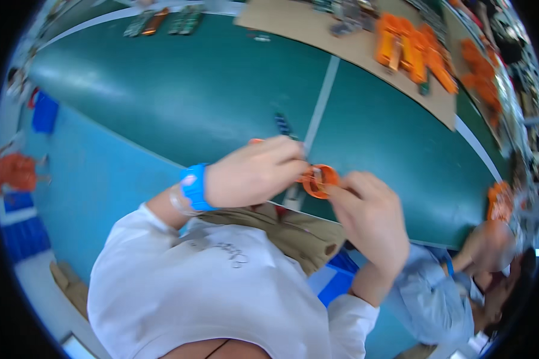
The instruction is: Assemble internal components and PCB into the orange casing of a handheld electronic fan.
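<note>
Near the front edge of the green table, both my hands are closed on an orange plastic part (321,181) with a round, ring-shaped end. My left hand (260,169) grips it from the left and covers most of its body. At the ring's right rim, the thumb and fingers of my right hand (368,209) are pinched. Something small and light shows inside the ring, too blurred to name. Just beyond my left hand lies a dark, narrow piece (282,124), its kind unclear.
A tan board (317,30) at the far right bears several orange plastic parts (410,48). Green circuit boards (185,20) lie at the table's far left. A co-worker (440,287) sits close on my right, with more orange parts (499,201) near their hand. Blue bins (27,236) stand far left.
</note>
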Motion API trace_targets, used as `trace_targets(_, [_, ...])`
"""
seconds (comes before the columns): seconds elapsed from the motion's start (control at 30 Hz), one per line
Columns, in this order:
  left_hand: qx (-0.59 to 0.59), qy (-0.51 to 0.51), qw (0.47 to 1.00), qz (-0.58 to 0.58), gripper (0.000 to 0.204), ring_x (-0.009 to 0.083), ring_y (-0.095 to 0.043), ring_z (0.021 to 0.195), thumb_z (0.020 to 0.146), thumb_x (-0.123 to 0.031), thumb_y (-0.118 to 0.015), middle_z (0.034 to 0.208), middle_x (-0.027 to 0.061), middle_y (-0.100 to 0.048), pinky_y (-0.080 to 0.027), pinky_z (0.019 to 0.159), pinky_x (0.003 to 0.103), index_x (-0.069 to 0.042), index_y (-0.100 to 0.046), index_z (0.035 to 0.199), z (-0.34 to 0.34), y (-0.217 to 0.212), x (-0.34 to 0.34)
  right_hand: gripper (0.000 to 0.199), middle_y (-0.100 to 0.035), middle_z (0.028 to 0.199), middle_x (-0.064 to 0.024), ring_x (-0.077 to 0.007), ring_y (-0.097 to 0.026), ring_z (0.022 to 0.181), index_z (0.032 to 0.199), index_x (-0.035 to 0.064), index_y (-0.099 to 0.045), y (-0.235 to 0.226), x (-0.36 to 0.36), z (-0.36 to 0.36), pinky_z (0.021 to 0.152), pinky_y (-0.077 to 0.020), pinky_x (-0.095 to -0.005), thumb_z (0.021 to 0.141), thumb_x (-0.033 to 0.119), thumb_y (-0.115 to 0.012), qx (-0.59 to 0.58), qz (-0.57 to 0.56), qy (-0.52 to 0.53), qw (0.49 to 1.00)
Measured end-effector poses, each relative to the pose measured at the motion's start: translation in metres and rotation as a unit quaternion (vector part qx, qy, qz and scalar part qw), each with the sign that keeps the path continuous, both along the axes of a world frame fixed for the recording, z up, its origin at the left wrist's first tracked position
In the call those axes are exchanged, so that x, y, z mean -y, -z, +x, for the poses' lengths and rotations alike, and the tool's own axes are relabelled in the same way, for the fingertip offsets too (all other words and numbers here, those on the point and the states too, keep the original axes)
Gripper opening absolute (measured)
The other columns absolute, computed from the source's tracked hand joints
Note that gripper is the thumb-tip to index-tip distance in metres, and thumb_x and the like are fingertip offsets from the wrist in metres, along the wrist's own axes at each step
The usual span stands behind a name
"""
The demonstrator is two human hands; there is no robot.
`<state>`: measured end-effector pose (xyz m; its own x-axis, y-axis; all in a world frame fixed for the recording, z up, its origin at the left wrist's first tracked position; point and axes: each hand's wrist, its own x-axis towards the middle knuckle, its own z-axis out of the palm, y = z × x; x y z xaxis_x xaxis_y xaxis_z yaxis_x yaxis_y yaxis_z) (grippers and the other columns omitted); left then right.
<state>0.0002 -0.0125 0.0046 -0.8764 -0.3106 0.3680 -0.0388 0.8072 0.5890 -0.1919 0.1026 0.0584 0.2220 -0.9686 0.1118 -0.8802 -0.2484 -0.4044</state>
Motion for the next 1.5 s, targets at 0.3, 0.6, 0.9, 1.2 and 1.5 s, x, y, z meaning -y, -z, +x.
trace_targets(0.3, [-0.017, 0.010, 1.000, -0.005, 0.015, 0.0229, -0.051, 0.078, 0.076, -0.001, -0.061, 0.088, 0.0080, -0.049, -0.044, 0.063, 0.032, -0.001, -0.057, 0.090, -0.001, 0.004, -0.004, 0.017, -0.052, 0.075, -0.0030, -0.0199, -0.052, 0.066, 0.079, 0.0049, -0.065, 0.000, 0.002, -0.002, 0.058, -0.0443, -0.0328, 0.062, 0.001, -0.067, 0.011, -0.015, 0.000, 1.000])
trace_targets(0.6, [-0.016, 0.004, 1.000, -0.005, 0.018, 0.0232, -0.053, 0.078, 0.075, -0.001, -0.062, 0.086, 0.0077, -0.051, -0.045, 0.065, 0.033, -0.002, -0.058, 0.093, -0.002, 0.003, -0.001, 0.019, -0.053, 0.075, -0.0029, -0.0205, -0.050, 0.067, 0.078, 0.0059, -0.065, -0.002, 0.015, -0.011, 0.058, -0.0429, -0.0325, 0.060, 0.000, -0.067, 0.023, -0.006, -0.037, 0.999])
trace_targets(0.9, [-0.023, 0.002, 1.000, 0.004, 0.021, 0.0240, -0.055, 0.081, 0.074, -0.001, -0.066, 0.087, 0.0079, -0.052, -0.046, 0.066, 0.033, -0.003, -0.058, 0.093, -0.002, 0.006, -0.002, 0.019, -0.053, 0.076, -0.0023, -0.0201, -0.050, 0.068, 0.076, 0.0063, -0.067, 0.004, 0.020, -0.017, 0.060, -0.0428, -0.0321, 0.058, 0.001, -0.067, 0.053, -0.021, -0.056, 0.997])
trace_targets(1.2, [-0.011, 0.004, 1.000, 0.010, 0.019, 0.0232, -0.054, 0.082, 0.075, -0.001, -0.065, 0.087, 0.0079, -0.051, -0.046, 0.067, 0.032, -0.002, -0.059, 0.093, -0.001, 0.004, -0.001, 0.015, -0.053, 0.075, -0.0028, -0.0201, -0.050, 0.069, 0.075, 0.0054, -0.065, 0.003, 0.022, -0.010, 0.061, -0.0429, -0.0322, 0.060, 0.003, -0.065, 0.024, -0.019, -0.042, 0.999])
trace_targets(1.5, [-0.010, 0.013, 1.000, 0.015, 0.020, 0.0229, -0.052, 0.080, 0.075, -0.002, -0.063, 0.088, 0.0085, -0.050, -0.045, 0.069, 0.032, -0.001, -0.060, 0.094, 0.002, 0.001, 0.000, 0.015, -0.051, 0.075, -0.0042, -0.0201, -0.052, 0.070, 0.078, 0.0028, -0.064, 0.005, 0.017, 0.007, 0.060, -0.0429, -0.0327, 0.063, 0.005, -0.063, -0.028, -0.056, -0.024, 0.998])
